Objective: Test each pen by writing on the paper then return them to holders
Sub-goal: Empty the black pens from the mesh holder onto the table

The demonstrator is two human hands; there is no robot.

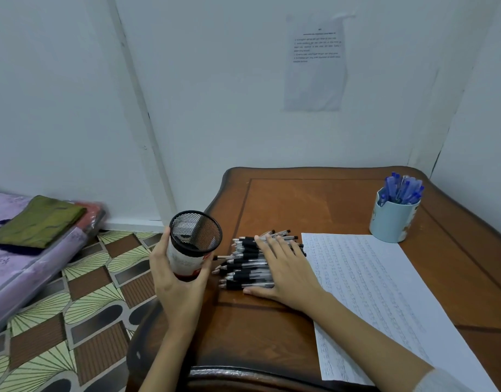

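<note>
1. Wooden table (342,199) fills the right half and sits in a wall corner.
2. Purple mattress (22,264) on the floor far left, with a folded green cloth (37,222) on top.
3. Paper (385,292), covered in handwriting, lies flat on the table. My right forearm crosses its near-left part.
4. Printed sheet (314,63) on the wall above the table.
5. Black pens (243,261) lie heaped sideways on the table's left part, just beside the paper.
6. My right hand (286,270) is palm down on that heap, fingers straight and spread, gripping nothing. Thumb rests on the tabletop.
7. My left hand (175,275) curls fingers and thumb round the mesh holder (194,244). It's tilted, mouth toward me, at the table's left edge beside the heap.
8. Blue mug (392,219) stands far right, by the paper's far corner.
9. Blue pens (402,188) stand in the mug.
</note>
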